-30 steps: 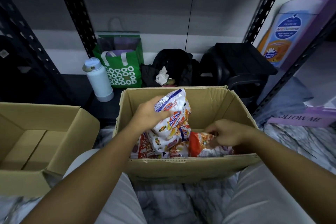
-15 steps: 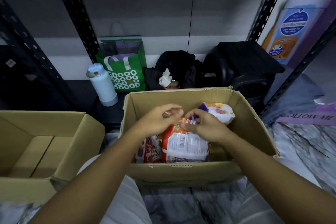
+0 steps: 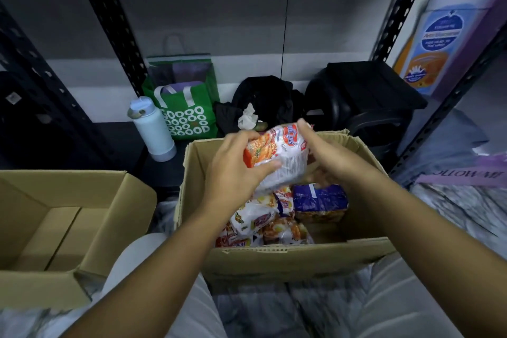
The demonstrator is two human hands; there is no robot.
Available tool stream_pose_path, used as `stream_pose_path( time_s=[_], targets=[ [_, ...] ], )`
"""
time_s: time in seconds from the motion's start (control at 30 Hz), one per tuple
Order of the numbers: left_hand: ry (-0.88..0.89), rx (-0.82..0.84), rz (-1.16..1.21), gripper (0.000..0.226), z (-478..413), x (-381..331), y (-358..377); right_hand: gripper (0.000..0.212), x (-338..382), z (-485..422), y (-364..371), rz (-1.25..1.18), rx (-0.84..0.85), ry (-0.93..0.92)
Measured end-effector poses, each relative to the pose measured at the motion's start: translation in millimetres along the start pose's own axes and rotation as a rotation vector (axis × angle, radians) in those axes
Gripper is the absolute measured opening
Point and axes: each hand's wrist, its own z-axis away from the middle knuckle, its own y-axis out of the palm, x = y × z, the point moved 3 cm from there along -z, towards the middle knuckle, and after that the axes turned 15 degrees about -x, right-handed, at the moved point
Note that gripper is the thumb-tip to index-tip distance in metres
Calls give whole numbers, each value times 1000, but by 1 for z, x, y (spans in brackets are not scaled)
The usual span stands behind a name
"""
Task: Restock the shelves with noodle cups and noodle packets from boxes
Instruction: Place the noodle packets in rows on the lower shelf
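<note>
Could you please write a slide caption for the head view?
Left hand and right hand hold a noodle packet above the open box.

Marbled grey-white floor (image 3: 258,310) under you carries two open cardboard boxes: the packet box (image 3: 290,258) between your knees and the second box (image 3: 90,230) to your left, apart from it. The low black shelf (image 3: 109,145) just behind holds, left to right, a white bottle (image 3: 153,132), green tote (image 3: 189,118), black bag (image 3: 263,96) and black case (image 3: 378,85).
</note>
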Motion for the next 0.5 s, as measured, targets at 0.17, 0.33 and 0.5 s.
stream_pose_path(
  time_s=[0.17,0.33,0.5],
  targets=[
    [378,243,-257,45,9,9,6,55,-2,-4,24,-192,182,29],
    [212,357,-95,30,-10,35,-1,65,-40,-9,42,-158,214,-77],
    [417,744,-462,129,-42,28,18,78,-35,-13,48,-203,289,-226]
  ],
)
